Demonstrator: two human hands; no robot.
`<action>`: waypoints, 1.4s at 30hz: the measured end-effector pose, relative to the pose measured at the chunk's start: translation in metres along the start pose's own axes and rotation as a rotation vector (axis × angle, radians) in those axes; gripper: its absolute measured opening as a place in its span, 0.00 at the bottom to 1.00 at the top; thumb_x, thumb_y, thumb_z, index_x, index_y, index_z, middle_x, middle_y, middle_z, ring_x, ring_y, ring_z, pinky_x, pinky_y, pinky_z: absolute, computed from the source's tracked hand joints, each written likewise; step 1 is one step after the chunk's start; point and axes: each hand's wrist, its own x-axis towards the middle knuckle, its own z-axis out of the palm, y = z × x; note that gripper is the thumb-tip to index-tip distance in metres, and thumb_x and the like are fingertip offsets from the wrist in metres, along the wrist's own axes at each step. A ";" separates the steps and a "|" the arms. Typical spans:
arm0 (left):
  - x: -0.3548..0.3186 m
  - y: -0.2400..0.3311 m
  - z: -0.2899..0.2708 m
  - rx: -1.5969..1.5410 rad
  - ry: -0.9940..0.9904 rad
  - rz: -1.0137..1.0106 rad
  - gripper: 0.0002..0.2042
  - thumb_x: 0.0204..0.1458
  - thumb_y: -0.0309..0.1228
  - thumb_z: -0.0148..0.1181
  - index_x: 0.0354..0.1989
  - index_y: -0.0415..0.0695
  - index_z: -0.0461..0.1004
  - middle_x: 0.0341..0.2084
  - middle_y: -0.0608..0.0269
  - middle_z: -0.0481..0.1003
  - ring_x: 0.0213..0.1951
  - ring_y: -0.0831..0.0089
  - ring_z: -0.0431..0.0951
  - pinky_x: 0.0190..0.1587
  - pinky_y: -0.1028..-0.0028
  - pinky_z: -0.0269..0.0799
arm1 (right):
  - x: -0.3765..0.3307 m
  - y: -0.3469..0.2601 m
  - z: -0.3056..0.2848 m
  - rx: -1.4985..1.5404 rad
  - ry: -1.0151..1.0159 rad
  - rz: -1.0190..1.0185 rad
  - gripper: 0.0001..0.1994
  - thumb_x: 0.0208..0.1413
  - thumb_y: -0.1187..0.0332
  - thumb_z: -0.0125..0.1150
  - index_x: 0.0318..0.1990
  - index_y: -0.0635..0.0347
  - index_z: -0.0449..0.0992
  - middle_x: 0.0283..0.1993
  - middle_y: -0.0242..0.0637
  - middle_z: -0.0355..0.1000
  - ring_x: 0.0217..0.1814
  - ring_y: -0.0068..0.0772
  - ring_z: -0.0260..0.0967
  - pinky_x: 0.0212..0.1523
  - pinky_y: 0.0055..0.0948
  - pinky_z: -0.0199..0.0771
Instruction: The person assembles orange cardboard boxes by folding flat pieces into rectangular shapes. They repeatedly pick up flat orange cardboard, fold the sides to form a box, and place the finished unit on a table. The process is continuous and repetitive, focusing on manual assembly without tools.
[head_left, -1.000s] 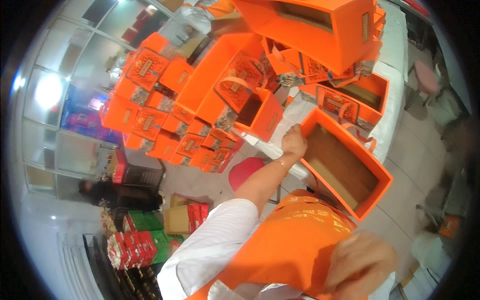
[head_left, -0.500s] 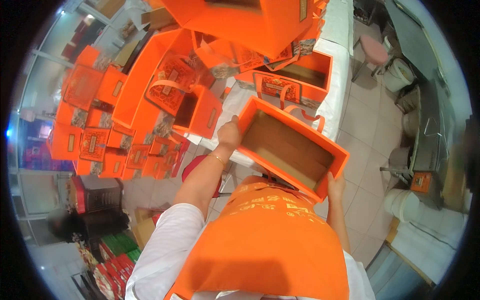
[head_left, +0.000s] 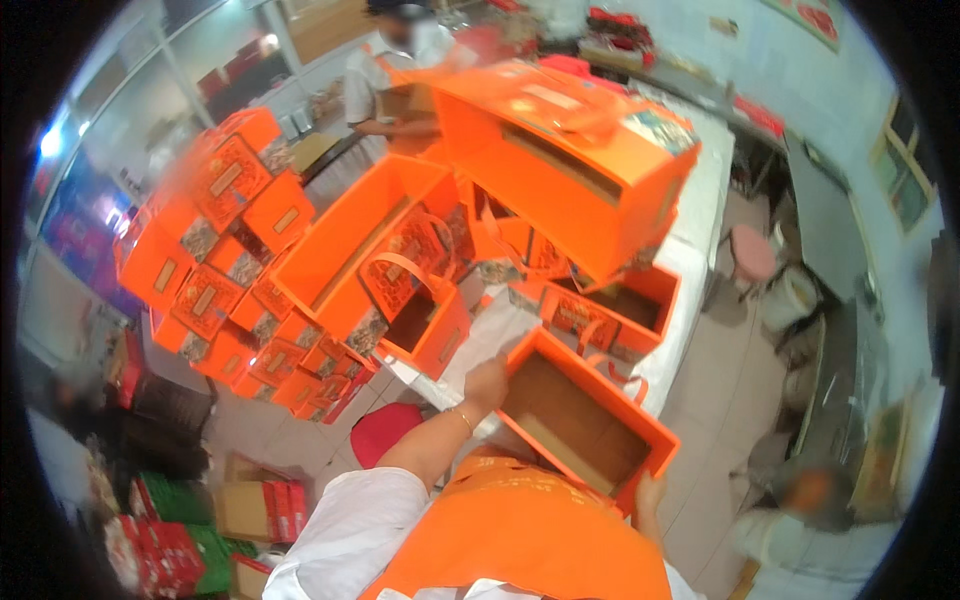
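Note:
Between my two hands is an orange gift box (head_left: 577,415), tilted, with its open top toward me and a bare brown bottom inside. My left hand (head_left: 487,385) grips its left end at the rim. My right hand (head_left: 649,494) is closed on the lower right corner; its fingers are partly hidden by the box. Orange ribbon handles hang at the box's far side. Just beyond it stands another open orange box (head_left: 640,298) on the white-covered table. A smaller patterned orange box (head_left: 437,335) with a ribbon handle stands left of my left hand.
Large orange boxes (head_left: 560,180) are piled on the table (head_left: 700,225) ahead. More patterned boxes (head_left: 215,290) are stacked at left. A red stool (head_left: 385,433) stands by my left arm, a pink stool (head_left: 752,252) at right. A person (head_left: 405,50) stands beyond the table.
The view has swung up, so the far wall and a person beyond the table now show. Both hands still hold the box, which sits lower in the picture.

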 end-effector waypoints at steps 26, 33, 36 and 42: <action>-0.044 -0.039 0.006 -0.205 -0.014 -0.195 0.14 0.51 0.38 0.56 0.43 0.44 0.76 0.33 0.46 0.78 0.38 0.50 0.78 0.42 0.56 0.73 | -0.073 -0.036 -0.021 -0.084 0.096 -0.155 0.15 0.51 0.66 0.53 0.45 0.61 0.73 0.40 0.55 0.75 0.40 0.56 0.74 0.39 0.46 0.75; -0.097 -0.066 -0.016 -0.328 -0.200 -0.187 0.16 0.49 0.32 0.53 0.46 0.42 0.75 0.34 0.42 0.77 0.40 0.48 0.78 0.44 0.56 0.72 | -0.085 -0.027 -0.061 -0.104 -0.684 0.277 0.17 0.53 0.58 0.52 0.37 0.66 0.76 0.26 0.43 0.76 0.22 0.34 0.75 0.23 0.31 0.77; -0.131 -0.050 -0.039 -0.280 -0.115 -0.202 0.18 0.48 0.29 0.51 0.48 0.42 0.75 0.35 0.41 0.77 0.43 0.46 0.76 0.46 0.54 0.71 | -0.091 -0.006 -0.060 -0.012 -0.739 0.248 0.17 0.53 0.60 0.52 0.39 0.68 0.75 0.25 0.42 0.75 0.22 0.36 0.75 0.23 0.32 0.77; -0.176 -0.024 -0.048 -0.449 0.076 -0.059 0.23 0.46 0.25 0.49 0.54 0.40 0.70 0.42 0.39 0.73 0.46 0.45 0.73 0.50 0.57 0.68 | -0.113 0.033 -0.070 0.150 -0.609 0.180 0.16 0.52 0.65 0.54 0.44 0.68 0.71 0.33 0.43 0.74 0.27 0.39 0.75 0.24 0.34 0.76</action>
